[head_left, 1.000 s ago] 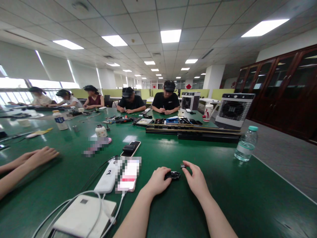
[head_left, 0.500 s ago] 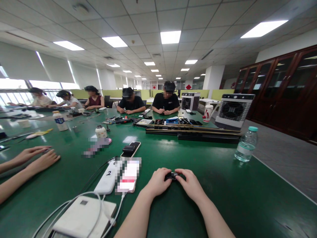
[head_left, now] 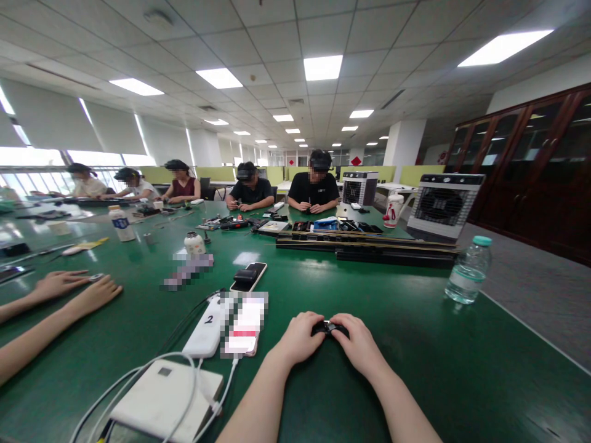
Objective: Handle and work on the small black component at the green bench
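Note:
A small black object with a shiny silvery part (head_left: 329,327) is held low over the green table, between my two hands; its exact kind is hard to make out. My left hand (head_left: 301,337) is closed on its left end, thumb and fingers curled round it. On the other end, my right hand (head_left: 359,342) grips with its thumb near the silvery middle and its fingers over the top. Fingers of both hands cover much of the object. To the left of my left hand lies a phone with a lit screen (head_left: 244,326), plugged into a white cable.
Left of the phone are a white power bank marked 2 (head_left: 204,329) and a white box (head_left: 168,400) with looping cables. A water bottle (head_left: 468,271) stands at right. Long black rails (head_left: 369,247) lie ahead. Another person's hands (head_left: 87,298) rest at far left.
The whole view has swung slightly left. My right thumb and fingers have shifted a little on the black object. At far left, the other person's hands have shifted, baring a small greyish thing.

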`<state>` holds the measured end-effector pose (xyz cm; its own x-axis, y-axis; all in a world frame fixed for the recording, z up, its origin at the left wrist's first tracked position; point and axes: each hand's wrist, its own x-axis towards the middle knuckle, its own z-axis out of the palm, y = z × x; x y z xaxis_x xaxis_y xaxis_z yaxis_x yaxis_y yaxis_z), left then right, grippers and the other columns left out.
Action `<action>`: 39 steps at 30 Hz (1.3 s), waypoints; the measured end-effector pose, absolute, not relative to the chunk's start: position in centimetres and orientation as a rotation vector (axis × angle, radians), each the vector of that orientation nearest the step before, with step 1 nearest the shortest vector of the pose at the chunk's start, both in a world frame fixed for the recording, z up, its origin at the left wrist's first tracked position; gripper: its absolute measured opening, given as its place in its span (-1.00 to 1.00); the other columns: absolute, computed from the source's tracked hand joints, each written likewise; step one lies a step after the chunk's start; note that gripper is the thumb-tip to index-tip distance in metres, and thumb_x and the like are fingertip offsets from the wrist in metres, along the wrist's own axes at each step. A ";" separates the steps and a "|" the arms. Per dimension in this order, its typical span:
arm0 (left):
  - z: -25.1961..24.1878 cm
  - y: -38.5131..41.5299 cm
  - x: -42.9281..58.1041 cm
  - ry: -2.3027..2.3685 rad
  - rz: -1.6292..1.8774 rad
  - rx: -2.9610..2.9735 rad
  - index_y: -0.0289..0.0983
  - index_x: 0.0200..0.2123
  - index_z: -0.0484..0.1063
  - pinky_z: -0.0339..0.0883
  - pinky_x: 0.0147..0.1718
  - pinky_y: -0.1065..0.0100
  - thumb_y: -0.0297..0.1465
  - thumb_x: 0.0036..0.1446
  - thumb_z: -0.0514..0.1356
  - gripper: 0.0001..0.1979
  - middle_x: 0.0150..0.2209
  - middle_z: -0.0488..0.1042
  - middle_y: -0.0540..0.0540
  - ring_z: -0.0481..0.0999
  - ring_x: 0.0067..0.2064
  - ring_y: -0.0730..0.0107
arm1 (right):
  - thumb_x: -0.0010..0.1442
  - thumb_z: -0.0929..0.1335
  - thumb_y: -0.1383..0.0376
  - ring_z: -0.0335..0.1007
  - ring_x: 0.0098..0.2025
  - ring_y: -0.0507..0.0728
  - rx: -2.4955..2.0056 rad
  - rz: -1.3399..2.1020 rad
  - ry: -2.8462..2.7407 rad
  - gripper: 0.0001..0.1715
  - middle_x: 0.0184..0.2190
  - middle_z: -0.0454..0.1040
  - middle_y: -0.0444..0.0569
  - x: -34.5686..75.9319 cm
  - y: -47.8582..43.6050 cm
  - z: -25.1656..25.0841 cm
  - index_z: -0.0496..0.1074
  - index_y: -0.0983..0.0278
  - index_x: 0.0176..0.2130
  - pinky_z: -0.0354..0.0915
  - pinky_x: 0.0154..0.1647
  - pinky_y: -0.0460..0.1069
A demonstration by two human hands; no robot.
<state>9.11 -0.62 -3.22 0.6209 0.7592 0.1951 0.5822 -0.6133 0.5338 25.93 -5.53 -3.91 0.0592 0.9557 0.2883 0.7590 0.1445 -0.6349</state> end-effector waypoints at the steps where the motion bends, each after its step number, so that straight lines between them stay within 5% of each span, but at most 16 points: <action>1: -3.3 -0.6 9.1 1.064 0.569 2.424 -0.22 -0.06 0.42 0.25 -0.06 0.27 -0.38 0.10 0.09 -0.68 -0.08 0.47 -0.10 0.40 -0.05 0.21 | 0.08 0.29 0.31 0.37 -0.06 0.19 -1.650 0.365 -1.746 -0.76 -0.14 0.51 -0.02 25.9 -5.5 -4.0 0.48 0.21 -0.24 0.22 0.05 0.10; 39: -3.8 -0.5 9.0 1.064 0.586 2.426 -0.23 0.00 0.39 0.22 0.01 0.23 -0.34 0.12 0.08 -0.65 0.00 0.42 -0.12 0.37 0.01 0.20 | 0.02 0.33 0.25 0.42 -0.06 0.19 -1.661 0.524 -1.686 -0.68 -0.15 0.54 0.00 25.9 -5.6 -4.0 0.49 0.24 -0.19 0.25 0.04 0.07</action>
<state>9.05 -0.53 -3.76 0.6173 0.7594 0.2055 0.5799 -0.6158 0.5334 25.88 -5.56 -4.04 0.0702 0.9777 0.1979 0.6934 0.0948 -0.7142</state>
